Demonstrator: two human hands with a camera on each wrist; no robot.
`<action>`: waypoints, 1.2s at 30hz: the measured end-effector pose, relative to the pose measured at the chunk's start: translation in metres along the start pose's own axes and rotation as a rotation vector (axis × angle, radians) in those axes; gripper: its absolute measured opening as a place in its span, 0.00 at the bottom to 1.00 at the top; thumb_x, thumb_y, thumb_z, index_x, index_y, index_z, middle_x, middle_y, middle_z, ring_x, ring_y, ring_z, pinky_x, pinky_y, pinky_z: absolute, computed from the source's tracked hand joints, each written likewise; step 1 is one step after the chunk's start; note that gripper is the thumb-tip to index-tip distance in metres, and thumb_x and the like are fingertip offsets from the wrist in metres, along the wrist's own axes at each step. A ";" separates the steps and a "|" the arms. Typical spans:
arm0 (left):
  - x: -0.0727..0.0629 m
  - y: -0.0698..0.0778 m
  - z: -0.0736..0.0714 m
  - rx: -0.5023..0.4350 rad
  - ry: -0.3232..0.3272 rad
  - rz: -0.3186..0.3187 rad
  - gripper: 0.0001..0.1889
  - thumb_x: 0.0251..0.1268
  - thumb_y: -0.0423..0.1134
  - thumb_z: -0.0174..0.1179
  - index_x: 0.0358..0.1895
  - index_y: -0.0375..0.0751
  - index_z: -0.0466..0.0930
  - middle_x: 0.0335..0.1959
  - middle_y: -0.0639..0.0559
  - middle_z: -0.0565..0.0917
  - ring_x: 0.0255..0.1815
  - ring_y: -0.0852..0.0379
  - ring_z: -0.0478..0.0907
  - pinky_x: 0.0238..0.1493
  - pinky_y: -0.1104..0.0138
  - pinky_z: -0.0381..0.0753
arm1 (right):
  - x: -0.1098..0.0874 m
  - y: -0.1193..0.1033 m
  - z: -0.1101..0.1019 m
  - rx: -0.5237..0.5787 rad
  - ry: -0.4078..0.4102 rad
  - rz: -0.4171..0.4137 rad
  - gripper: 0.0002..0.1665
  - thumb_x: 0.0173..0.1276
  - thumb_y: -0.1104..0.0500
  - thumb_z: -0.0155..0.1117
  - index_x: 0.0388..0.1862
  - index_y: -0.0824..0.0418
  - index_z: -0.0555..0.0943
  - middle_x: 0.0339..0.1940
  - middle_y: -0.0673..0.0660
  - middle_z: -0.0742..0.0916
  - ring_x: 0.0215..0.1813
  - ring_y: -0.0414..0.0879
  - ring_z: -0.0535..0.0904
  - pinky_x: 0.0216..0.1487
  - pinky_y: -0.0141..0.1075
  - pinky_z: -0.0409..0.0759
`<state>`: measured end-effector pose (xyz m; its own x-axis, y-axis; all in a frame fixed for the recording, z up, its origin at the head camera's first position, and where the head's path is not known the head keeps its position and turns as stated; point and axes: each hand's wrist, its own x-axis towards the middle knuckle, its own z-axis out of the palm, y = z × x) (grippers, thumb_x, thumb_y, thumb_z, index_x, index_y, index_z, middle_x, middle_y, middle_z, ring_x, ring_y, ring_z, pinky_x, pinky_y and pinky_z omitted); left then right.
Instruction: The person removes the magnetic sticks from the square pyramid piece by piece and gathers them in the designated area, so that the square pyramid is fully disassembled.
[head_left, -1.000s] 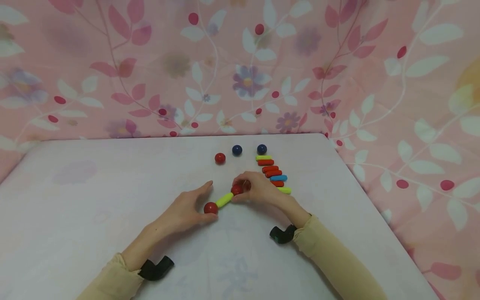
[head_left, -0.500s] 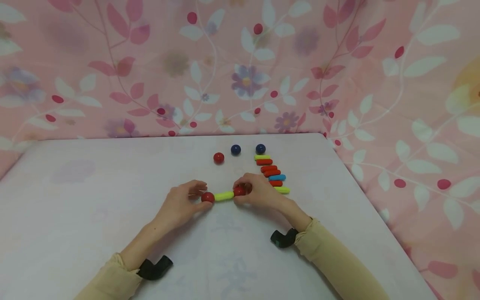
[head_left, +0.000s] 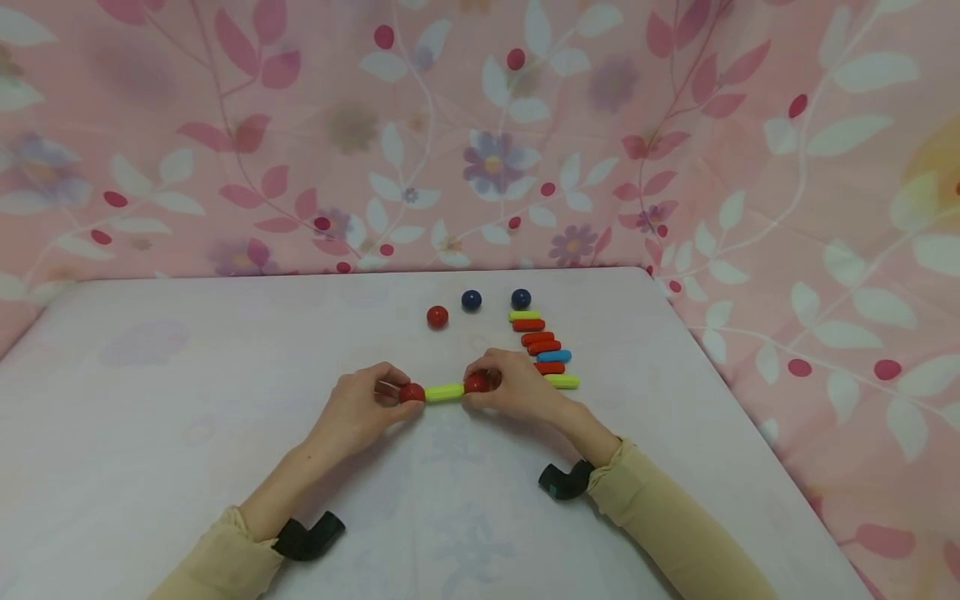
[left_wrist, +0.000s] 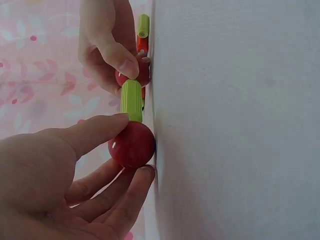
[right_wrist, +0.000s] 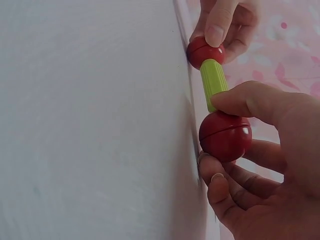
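Observation:
A ribbed yellow-green rod point(head_left: 445, 392) lies between two red balls, one at each end, low over the table. My left hand point(head_left: 360, 410) holds the left red ball point(left_wrist: 132, 145) between thumb and fingers. On the other side, my right hand point(head_left: 513, 385) grips the right red ball point(right_wrist: 226, 136), its thumb reaching onto the rod's end. In both wrist views the rod's ends meet the balls. Whether the ends sit inside holes cannot be seen.
Behind the hands stand a loose red ball point(head_left: 437, 317) and two dark blue balls, one left point(head_left: 471, 300) and one right point(head_left: 521, 298). A column of short rods, including a blue rod point(head_left: 554, 356), runs beside my right hand on the white table point(head_left: 187, 450).
The rod with its two red balls has swung from slanted to nearly level across the table. My left hand moved slightly away and left, its fingers closing round its ball.

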<state>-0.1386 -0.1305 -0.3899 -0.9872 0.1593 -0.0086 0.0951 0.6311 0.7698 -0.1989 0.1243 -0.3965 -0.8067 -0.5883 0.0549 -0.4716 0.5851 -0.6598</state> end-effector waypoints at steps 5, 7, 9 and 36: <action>0.001 -0.001 0.000 0.002 0.000 0.007 0.16 0.60 0.43 0.72 0.46 0.40 0.82 0.39 0.50 0.87 0.41 0.55 0.84 0.47 0.58 0.86 | 0.000 -0.001 0.000 0.013 -0.003 0.000 0.10 0.62 0.55 0.74 0.42 0.53 0.86 0.31 0.47 0.80 0.36 0.42 0.76 0.36 0.31 0.76; 0.001 -0.001 0.000 0.001 0.001 0.009 0.15 0.60 0.43 0.72 0.46 0.40 0.82 0.39 0.51 0.88 0.41 0.55 0.84 0.47 0.58 0.86 | 0.000 -0.001 0.001 0.014 -0.001 0.000 0.09 0.62 0.55 0.74 0.41 0.53 0.86 0.31 0.47 0.80 0.36 0.42 0.76 0.36 0.31 0.76; 0.001 -0.002 0.000 0.000 0.001 0.010 0.15 0.60 0.43 0.72 0.46 0.40 0.82 0.39 0.51 0.88 0.40 0.56 0.84 0.47 0.58 0.86 | 0.000 -0.002 0.001 0.015 0.001 0.002 0.09 0.62 0.55 0.74 0.41 0.53 0.86 0.30 0.47 0.80 0.36 0.42 0.76 0.36 0.31 0.76; 0.001 0.001 0.001 0.011 0.004 -0.004 0.15 0.59 0.40 0.72 0.46 0.39 0.82 0.39 0.50 0.87 0.41 0.54 0.83 0.47 0.59 0.85 | 0.020 0.004 -0.015 0.100 0.192 0.212 0.21 0.62 0.48 0.75 0.51 0.53 0.84 0.40 0.49 0.86 0.41 0.45 0.79 0.38 0.34 0.81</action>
<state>-0.1398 -0.1283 -0.3898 -0.9880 0.1539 -0.0089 0.0928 0.6398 0.7629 -0.2220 0.1227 -0.3869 -0.9404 -0.3373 0.0426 -0.2559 0.6197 -0.7420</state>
